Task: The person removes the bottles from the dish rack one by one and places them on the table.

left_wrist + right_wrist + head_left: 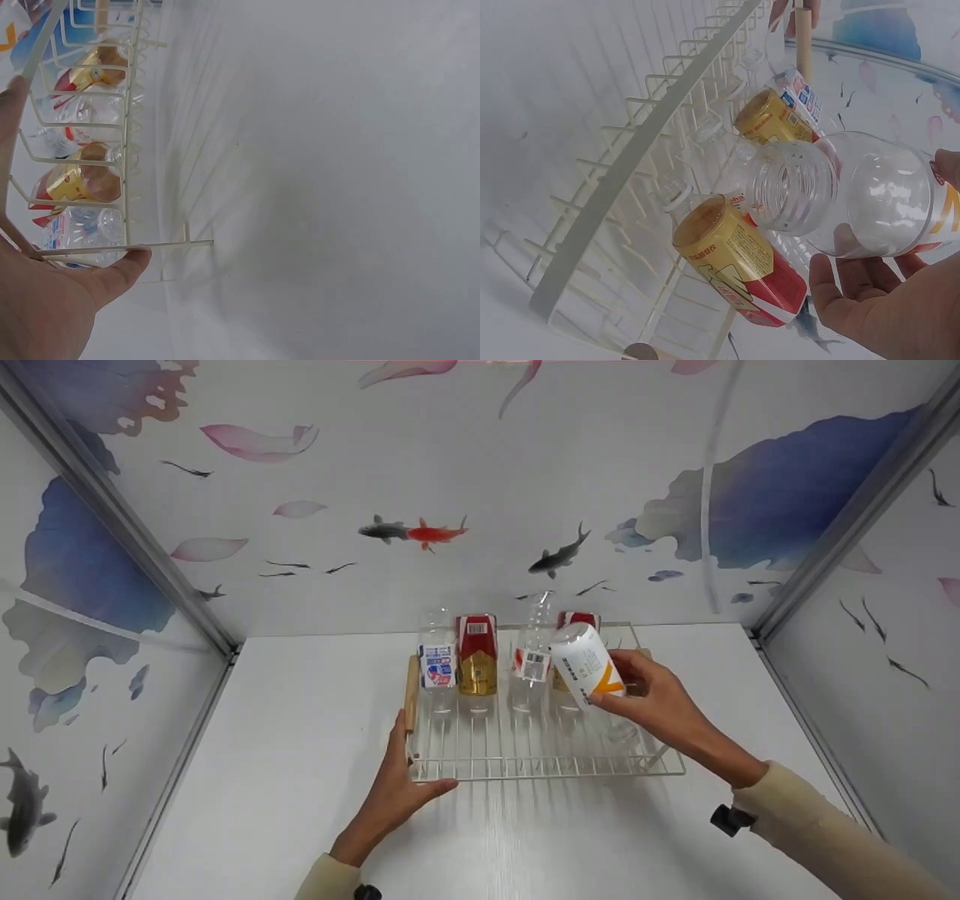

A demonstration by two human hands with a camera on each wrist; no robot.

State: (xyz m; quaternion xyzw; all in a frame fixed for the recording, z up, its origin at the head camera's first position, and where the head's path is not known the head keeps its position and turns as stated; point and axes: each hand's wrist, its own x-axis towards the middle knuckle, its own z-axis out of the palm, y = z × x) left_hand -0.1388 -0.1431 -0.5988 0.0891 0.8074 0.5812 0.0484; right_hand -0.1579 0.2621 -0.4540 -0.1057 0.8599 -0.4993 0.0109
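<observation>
Left hand (397, 780): spread, touched the wire rack (639, 150) at its near-left corner
Right hand (660, 701): pinched a tilted white can (581, 656)
Far edge: carried red-gold cans (477, 656), clear bottles (531, 664)

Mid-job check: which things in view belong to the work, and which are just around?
Seemingly part of the job:
white-and-orange bottle, held in the right hand
wire rack, touched by the left hand
red-and-gold bottles and clear bottles, in the rack

Just around:
white table
printed walls
</observation>
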